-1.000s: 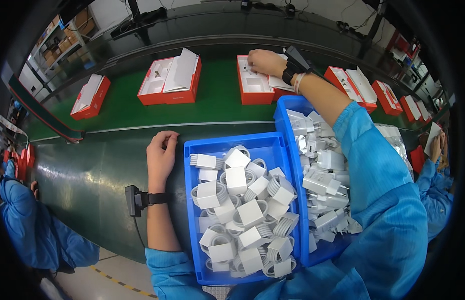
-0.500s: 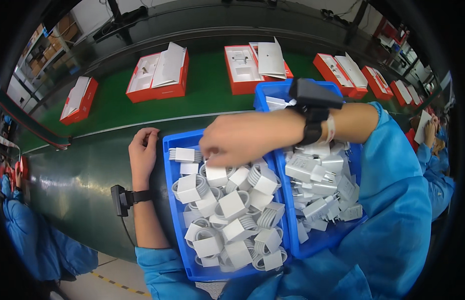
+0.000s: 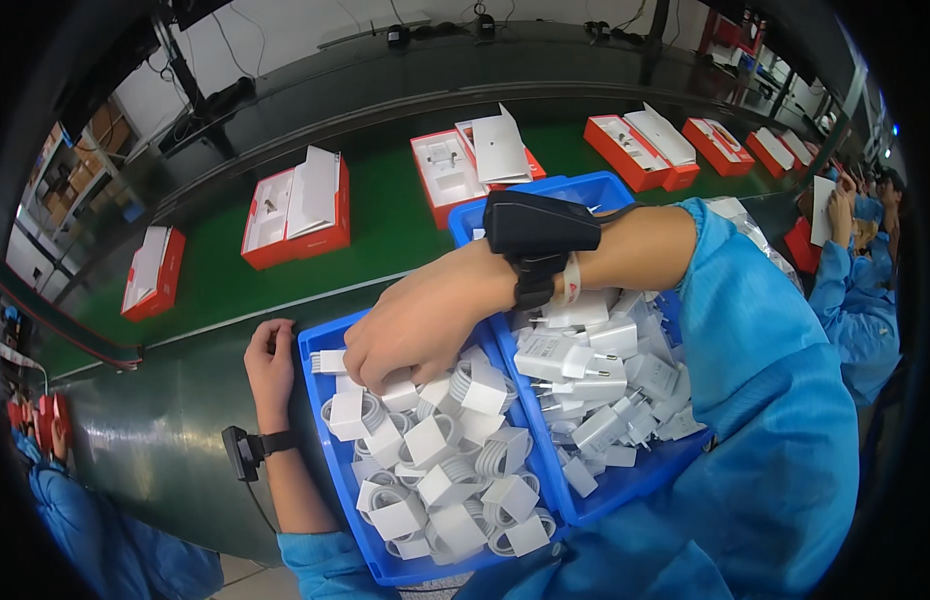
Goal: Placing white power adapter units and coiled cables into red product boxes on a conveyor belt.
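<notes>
My right hand (image 3: 415,325) reaches across into the left blue bin (image 3: 320,440), fingers bent down onto a white coiled charging cable (image 3: 400,394) with a paper band. Its fingertips are partly hidden among the cables, and they look closed on that one. Several more banded cable coils (image 3: 432,440) fill this bin. Just outside its left wall, my left hand (image 3: 269,352) rests with curled fingers and nothing visible in them. White plug adapters (image 3: 575,372) lie heaped in the right blue bin (image 3: 610,505), beneath my right forearm.
Beyond the bins, open red boxes with white trays and flaps stand in a row on a green belt, among them a left one (image 3: 300,245) and a middle one (image 3: 450,190). Co-workers in blue sit at far left and far right (image 3: 853,290).
My right hand has lowered a little into the cables, its fingers bending further down. The whole view has shifted, so the boxes and bins appear further left. My left hand stays beside the bin.
</notes>
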Tool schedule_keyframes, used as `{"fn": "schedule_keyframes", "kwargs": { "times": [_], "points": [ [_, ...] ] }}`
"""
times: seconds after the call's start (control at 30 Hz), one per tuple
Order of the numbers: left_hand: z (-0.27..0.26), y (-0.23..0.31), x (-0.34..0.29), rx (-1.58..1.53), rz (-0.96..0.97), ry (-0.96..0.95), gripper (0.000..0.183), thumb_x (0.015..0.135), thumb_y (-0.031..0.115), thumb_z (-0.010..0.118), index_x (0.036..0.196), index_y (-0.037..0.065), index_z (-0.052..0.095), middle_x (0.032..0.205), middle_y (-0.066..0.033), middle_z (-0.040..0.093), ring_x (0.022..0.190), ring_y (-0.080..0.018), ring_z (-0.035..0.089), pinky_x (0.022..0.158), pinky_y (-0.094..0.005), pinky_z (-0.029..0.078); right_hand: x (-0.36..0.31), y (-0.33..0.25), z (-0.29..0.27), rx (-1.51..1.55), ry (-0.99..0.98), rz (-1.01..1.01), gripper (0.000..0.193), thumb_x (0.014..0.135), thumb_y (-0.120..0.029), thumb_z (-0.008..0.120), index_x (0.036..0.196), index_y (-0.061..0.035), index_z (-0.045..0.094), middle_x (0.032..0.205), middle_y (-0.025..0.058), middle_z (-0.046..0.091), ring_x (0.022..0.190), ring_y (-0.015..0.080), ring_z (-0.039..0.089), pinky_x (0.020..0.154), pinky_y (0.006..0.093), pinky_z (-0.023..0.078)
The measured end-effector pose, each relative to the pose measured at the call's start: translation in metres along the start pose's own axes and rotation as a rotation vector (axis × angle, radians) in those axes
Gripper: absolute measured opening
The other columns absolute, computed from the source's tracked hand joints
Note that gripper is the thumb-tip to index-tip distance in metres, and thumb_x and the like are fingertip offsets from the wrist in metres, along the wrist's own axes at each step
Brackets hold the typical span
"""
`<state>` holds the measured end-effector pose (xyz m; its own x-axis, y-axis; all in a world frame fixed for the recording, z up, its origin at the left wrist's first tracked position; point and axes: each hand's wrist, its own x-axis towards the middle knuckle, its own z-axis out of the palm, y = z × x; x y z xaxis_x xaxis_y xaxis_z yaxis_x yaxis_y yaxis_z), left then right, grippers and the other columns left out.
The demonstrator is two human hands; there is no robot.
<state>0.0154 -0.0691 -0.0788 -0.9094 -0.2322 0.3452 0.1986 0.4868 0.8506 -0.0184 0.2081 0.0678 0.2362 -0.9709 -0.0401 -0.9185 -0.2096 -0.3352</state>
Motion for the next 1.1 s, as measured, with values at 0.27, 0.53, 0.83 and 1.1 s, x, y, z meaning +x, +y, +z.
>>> {"fn": "schedule_keyframes", "kwargs": {
  "times": [0.27,0.53,0.83,1.1],
  "points": [
    [0.001,0.006,0.001,-0.033,-0.01,-0.027,0.017,0.096,0.013,0.058,0.097,-0.001,0.066,0.077,0.0004,0.06,0.071,-0.0064,0.053,0.064,-0.0216,0.043,0.0,0.008,0.004,0.027,0.041,0.03,0.036,0.069,-0.016,0.071,0.104,-0.0062,0.067,0.095,0.0082,0.068,0.091,0.0275,0.064,0.076,0.04,0.05],
    [-0.002,-0.002,0.0,-0.038,-0.046,-0.025,0.016,0.096,0.014,0.058,0.095,-0.001,0.065,0.075,0.0039,0.055,0.068,-0.0045,0.046,0.06,-0.0198,0.037,-0.048,0.03,-0.052,0.077,0.34,0.229,0.048,0.071,-0.034,0.074,0.106,-0.0029,0.062,0.1,0.015,0.066,0.093,0.0298,0.063,0.081,0.0396,0.05],
    [-0.002,0.003,0.002,0.011,-0.016,-0.044,0.016,0.096,0.013,0.057,0.095,-0.001,0.064,0.082,0.0002,0.06,0.075,-0.0065,0.051,0.068,-0.0218,0.041,-0.195,0.117,-0.044,-0.137,0.355,0.917,0.047,0.065,-0.026,0.078,0.102,-0.0017,0.065,0.095,0.0134,0.068,0.088,0.0285,0.066,0.076,0.0364,0.052],
    [-0.001,0.008,-0.003,-0.013,-0.041,-0.006,0.016,0.095,0.013,0.057,0.094,-0.001,0.064,0.081,-0.0014,0.06,0.075,-0.0082,0.052,0.069,-0.0222,0.042,-0.197,0.137,-0.021,-0.206,0.104,1.023,0.044,0.062,-0.024,0.081,0.099,-0.0051,0.066,0.095,0.0125,0.067,0.092,0.0288,0.065,0.073,0.0402,0.051]
  ]
}}
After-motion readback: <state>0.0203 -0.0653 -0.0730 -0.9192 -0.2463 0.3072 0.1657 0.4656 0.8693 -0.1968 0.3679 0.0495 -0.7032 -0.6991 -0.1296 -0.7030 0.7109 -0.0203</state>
